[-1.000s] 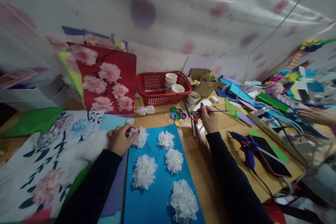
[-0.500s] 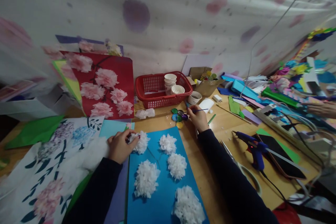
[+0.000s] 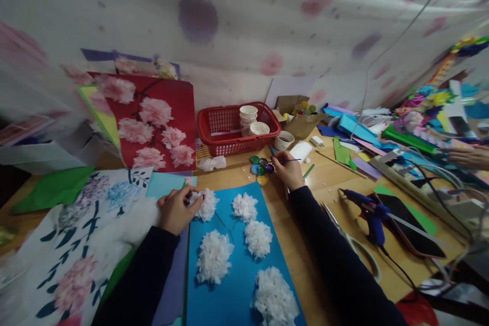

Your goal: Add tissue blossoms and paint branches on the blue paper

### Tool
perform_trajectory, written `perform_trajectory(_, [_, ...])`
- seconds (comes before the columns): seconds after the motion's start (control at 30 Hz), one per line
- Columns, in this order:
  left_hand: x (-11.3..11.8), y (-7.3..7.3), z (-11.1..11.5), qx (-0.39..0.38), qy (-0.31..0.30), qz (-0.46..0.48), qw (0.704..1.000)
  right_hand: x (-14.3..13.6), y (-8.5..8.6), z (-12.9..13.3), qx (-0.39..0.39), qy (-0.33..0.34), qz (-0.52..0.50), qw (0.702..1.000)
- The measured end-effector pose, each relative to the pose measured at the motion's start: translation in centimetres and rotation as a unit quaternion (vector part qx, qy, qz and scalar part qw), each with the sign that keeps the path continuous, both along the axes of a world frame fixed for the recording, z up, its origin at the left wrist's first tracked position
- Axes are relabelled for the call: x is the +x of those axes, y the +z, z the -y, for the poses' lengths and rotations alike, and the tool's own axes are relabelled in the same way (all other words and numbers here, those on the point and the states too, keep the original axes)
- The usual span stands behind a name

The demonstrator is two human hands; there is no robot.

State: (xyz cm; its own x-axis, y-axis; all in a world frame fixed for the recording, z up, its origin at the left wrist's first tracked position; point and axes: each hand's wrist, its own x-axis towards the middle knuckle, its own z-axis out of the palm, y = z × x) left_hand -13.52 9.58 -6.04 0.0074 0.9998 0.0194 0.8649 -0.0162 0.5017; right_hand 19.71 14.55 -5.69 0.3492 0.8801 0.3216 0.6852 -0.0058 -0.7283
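On the blue sheet (image 3: 225, 303) lie several white tissue-paper flowers (image 3: 214, 257). My left hand (image 3: 178, 210) is closed at the sheet's upper left corner, its fingertips against the upper left flower (image 3: 208, 205). A small dark thing shows between those fingers, too unclear to name. My right hand (image 3: 289, 172) pinches a thin paintbrush (image 3: 292, 160), held nearly level. Just left of that hand sits a cluster of small paint pots (image 3: 261, 167) in green, blue, purple and yellow. The brush's bristle end is hidden by my fingers and the pots.
Behind the pots stands a red basket (image 3: 219, 148) with white cups, beside a paper cup (image 3: 283, 140). Scissors (image 3: 355, 244), a blue glue gun (image 3: 370, 211) and a phone (image 3: 412, 226) lie right. A red flower picture (image 3: 179, 104) leans left. Another person's hand (image 3: 468, 158) shows far right.
Both hands stay almost in place, the left at the flower and the right with the paintbrush by the paint pots. The view has shifted very slightly.
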Motion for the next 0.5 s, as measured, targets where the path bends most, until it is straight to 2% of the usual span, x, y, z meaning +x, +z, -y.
perform_trajectory(0.33, [0.0,0.0,0.0,0.0,-0.002,-0.002,1.0,0.0,0.5,0.3,0.01,0.008,-0.038,0.999])
perform_trajectory(0.5, [0.1,0.1,0.0,0.007,0.0,-0.001,1.0,-0.3,2.0,1.2,0.008,0.034,-0.085,0.996])
